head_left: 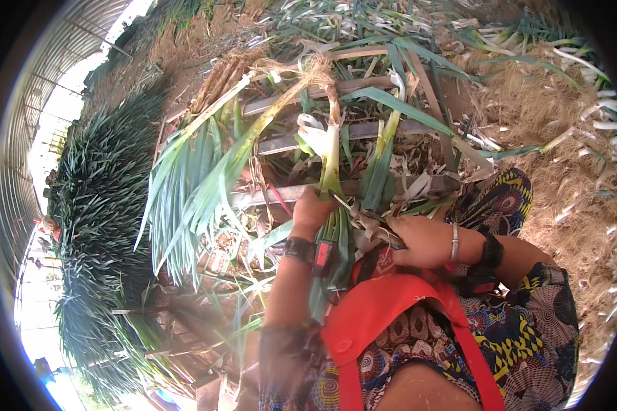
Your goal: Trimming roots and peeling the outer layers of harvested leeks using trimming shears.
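Observation:
My left hand (313,211) is closed around the green part of a leek (330,159), whose white shaft and root end point away from me. Its green leaves hang below my fist toward my lap. Close by on the right, my right hand (421,241) is closed, its fingers curled beside a grey-brown crumpled strip (371,226). What exactly sits in those fingers is hidden. Another leek (384,154) lies just beyond, between the two hands. On the left, a bunch of leeks (199,181) rests with its green leaves drooping over a slatted wooden rack (284,142).
A long, dense pile of green leeks (110,205) runs along the left. Trimmed roots and straw-coloured scraps (535,103) cover the ground on the right, with white-stemmed leeks (610,113) at the far right edge. A red apron (370,318) hangs over my lap.

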Demonstrator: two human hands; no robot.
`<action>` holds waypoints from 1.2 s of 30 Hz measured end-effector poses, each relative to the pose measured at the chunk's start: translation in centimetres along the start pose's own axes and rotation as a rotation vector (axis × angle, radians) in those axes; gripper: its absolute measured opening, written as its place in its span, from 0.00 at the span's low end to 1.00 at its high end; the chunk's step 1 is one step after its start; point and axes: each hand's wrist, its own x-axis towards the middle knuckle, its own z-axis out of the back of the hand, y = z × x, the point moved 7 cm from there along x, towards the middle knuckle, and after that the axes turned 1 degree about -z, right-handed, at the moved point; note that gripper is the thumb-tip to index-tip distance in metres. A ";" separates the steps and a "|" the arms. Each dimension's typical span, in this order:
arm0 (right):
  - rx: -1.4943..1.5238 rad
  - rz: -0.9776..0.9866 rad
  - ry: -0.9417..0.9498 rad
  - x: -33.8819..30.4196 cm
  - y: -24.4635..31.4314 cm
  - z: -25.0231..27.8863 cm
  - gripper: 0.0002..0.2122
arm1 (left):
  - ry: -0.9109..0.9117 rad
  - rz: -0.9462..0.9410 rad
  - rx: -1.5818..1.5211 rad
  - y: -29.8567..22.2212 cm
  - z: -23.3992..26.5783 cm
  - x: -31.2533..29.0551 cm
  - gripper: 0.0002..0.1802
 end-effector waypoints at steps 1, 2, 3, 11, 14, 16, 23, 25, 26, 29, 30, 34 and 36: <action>0.008 0.009 -0.005 -0.4 0.4 0.3 0.25 | 0.030 0.016 0.019 -0.1 -0.1 0.1 0.34; 0.015 0.018 -0.010 -0.4 0.6 0.5 0.23 | 0.060 0.033 0.038 -0.2 -0.2 0.2 0.33; 0.021 0.012 -0.012 -0.6 0.4 0.4 0.23 | 0.068 0.030 0.041 -1.0 -0.5 -0.2 0.33; -0.049 -0.063 -0.235 3.3 -1.9 4.5 0.19 | 0.010 0.067 0.195 -3.9 -1.5 -1.1 0.33; -0.088 -0.081 -0.295 5.7 -3.0 6.3 0.16 | 0.024 0.048 0.213 -4.4 -2.2 -1.1 0.34; -0.176 -0.107 -0.322 8.5 -4.0 7.3 0.13 | -0.009 -0.024 0.171 -4.0 -2.4 -1.2 0.32; -0.183 -0.195 -0.567 14.1 -8.8 10.9 0.12 | -0.070 -0.058 -0.176 -2.2 -3.9 0.5 0.28; -0.121 -0.130 -0.516 12.8 -6.6 9.3 0.12 | -0.134 -0.220 -0.162 2.3 -4.2 1.7 0.27; -0.044 -0.122 -0.435 12.6 -7.3 7.5 0.11 | -0.033 -0.106 -0.437 4.5 -5.0 2.6 0.26; 0.029 -0.075 -0.208 5.8 -4.7 4.3 0.18 | 0.117 0.094 -0.919 6.6 -7.7 2.9 0.25; 0.055 -0.013 -0.186 3.2 -3.7 3.9 0.20 | 0.160 0.158 -1.116 5.8 -8.4 2.7 0.24; 0.037 -0.003 -0.080 -1.4 -2.8 1.5 0.26 | 0.317 0.096 -1.288 3.4 -8.3 1.5 0.21; -0.029 0.017 -0.079 -1.9 -3.5 0.3 0.27 | 0.200 -0.016 -0.710 2.3 -6.2 1.2 0.20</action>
